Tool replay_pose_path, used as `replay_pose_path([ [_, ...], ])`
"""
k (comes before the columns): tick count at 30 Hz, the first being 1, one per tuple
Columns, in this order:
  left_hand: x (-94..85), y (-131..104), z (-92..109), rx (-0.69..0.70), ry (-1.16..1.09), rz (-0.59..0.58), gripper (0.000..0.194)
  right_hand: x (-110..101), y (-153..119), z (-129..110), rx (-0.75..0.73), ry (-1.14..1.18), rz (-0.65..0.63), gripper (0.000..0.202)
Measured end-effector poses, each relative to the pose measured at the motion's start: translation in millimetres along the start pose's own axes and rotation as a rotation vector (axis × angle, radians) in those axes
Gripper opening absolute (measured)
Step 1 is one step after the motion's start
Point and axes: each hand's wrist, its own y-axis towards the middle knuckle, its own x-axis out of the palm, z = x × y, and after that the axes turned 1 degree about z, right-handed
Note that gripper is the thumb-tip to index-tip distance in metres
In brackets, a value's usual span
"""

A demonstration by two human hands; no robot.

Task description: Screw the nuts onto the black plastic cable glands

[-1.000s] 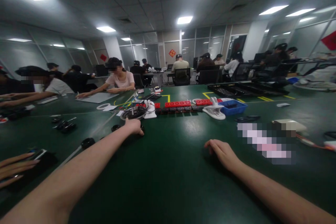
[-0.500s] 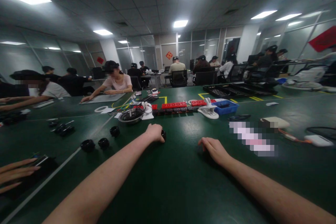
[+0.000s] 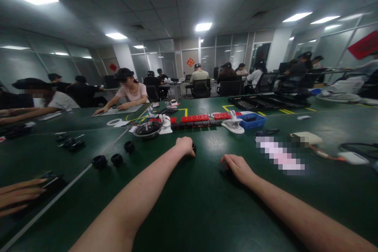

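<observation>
My left hand is closed around a small black round part low over the green table; most of the part is hidden behind my fingers. My right hand rests on the table to the right, its fingers loosely bent and nothing visible in them. Left of my left arm, three similar black round parts stand on the table: a near one, a middle one and a farther one.
Ahead lie a row of red blocks, a white clip stand, a blue bin and a coiled black cable. A white box lies right. A co-worker's hand is at far left; another person sits across.
My left hand has moved right and slightly away from me with the black round part, closer to my right hand. My right hand has barely moved.
</observation>
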Motion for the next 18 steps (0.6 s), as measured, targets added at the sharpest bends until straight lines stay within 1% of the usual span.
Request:
replay_pose_path([
  [6, 2.3, -2.1, -2.7, 0.005, -0.031, -0.003, 0.05, -0.4, 0.0, -0.7, -0.004, -0.002, -0.005, 0.045],
  [12, 10.9, -2.8, -3.8, 0.003, -0.049, 0.052, 0.051, 0.3, 0.9, 2.1, -0.002, -0.002, -0.01, 0.045],
  [15, 15.5, -4.2, -2.4, -0.008, -0.052, 0.095, 0.063, 0.6, 1.1, 3.0, 0.006, 0.002, -0.012, 0.046],
  [18, 13.2, -7.9, -5.5, -0.024, -0.055, 0.161, 0.08, 0.2, 0.9, 2.5, 0.013, 0.006, -0.015, 0.046],
])
